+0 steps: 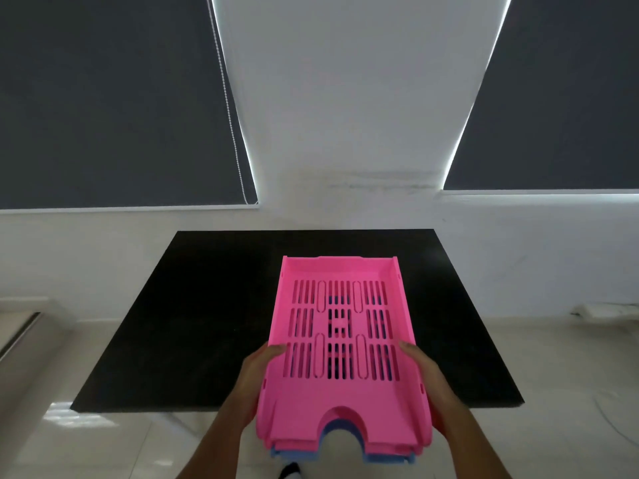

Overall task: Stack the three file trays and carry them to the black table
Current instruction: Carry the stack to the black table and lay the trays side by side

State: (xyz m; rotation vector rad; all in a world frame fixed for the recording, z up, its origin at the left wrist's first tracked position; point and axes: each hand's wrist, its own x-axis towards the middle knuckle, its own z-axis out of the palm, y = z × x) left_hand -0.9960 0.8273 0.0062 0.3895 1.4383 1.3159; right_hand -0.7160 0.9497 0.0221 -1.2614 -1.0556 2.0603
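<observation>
Nested tray stack [340,402], both hands' grip.

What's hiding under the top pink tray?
Under the pink tray another pink edge and a blue tray peek out at the near end. The rest of them is covered.

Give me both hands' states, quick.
Left hand: closed on the left side of the stacked file trays.
Right hand: closed on the stack's right side.
</observation>
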